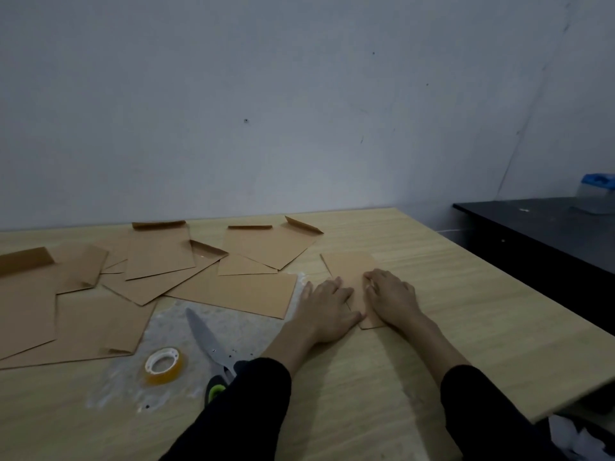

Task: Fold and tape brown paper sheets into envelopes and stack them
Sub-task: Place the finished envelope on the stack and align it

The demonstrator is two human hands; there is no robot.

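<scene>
Both hands lie palm down, side by side, on a folded brown sheet [349, 266] near the table's [466, 311] right half; the left hand [327, 309] and right hand [391, 296] press it with straight, flat fingers, grasping nothing. Both forearms, in black sleeves [263, 394], reach forward. Loose envelopes [159, 257] lie scattered to the left, with tape [163, 365] and scissors [209, 344] nearer.

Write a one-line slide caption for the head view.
Left hand and right hand press a folded brown sheet on the table, near tape roll and scissors.
</scene>
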